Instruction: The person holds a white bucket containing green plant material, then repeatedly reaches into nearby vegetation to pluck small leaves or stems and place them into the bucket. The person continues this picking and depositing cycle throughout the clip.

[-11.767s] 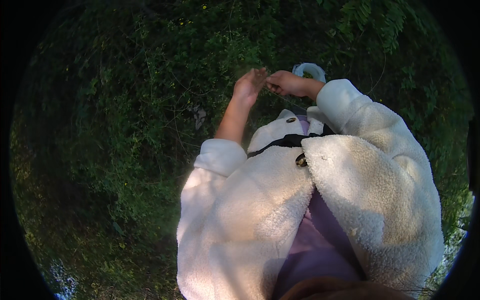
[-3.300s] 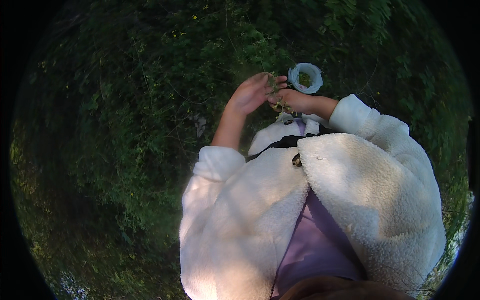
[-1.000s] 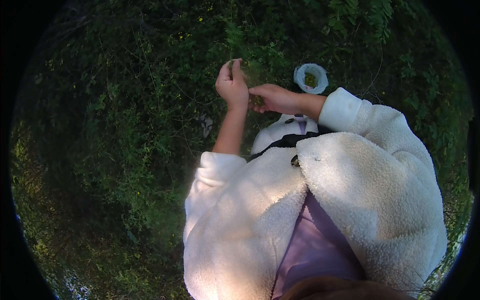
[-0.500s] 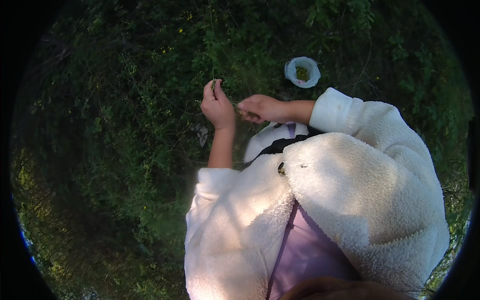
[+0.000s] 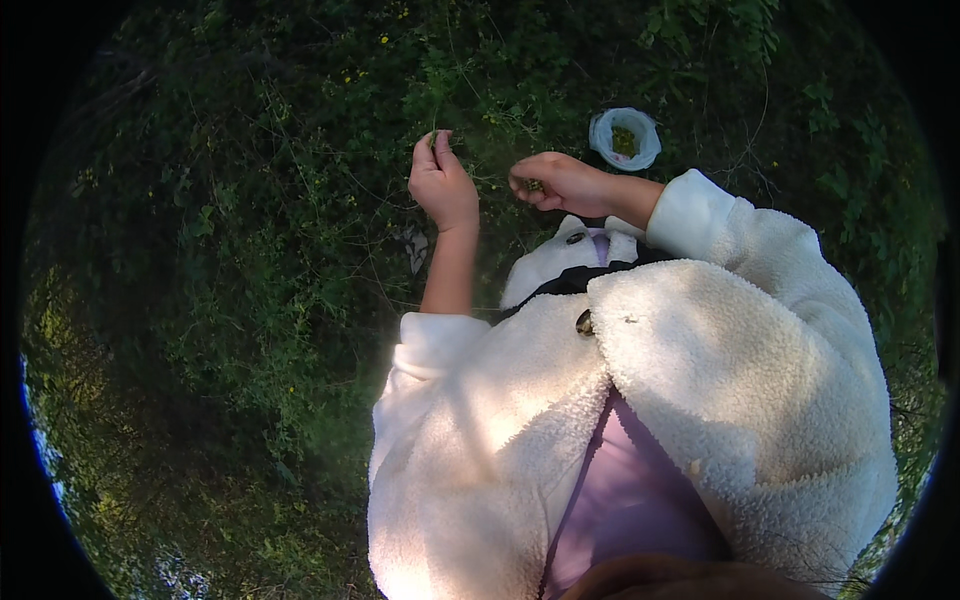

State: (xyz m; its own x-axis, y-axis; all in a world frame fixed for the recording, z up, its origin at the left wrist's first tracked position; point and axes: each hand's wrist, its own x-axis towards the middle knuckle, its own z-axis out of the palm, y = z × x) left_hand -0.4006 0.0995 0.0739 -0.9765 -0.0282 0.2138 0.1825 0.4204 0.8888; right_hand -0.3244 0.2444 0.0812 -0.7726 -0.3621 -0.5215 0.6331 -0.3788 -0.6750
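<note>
Pinch lightly on the thin green stem (image 5: 434, 140), held at the fingertips of the left hand (image 5: 445, 188), to avoid snapping it; with the right hand (image 5: 566, 186) curled over small yellow-green bits (image 5: 534, 186) nearby, bend those fingers enough to drop none; avoid knocking the pale-blue lined container (image 5: 600, 131) beyond the right wrist.

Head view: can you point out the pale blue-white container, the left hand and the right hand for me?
Container (image 5: 649, 141): head view, on the right side of its rim.
Left hand (image 5: 446, 193): head view, middle of the hand.
Right hand (image 5: 568, 184): head view, middle of the hand.
</note>
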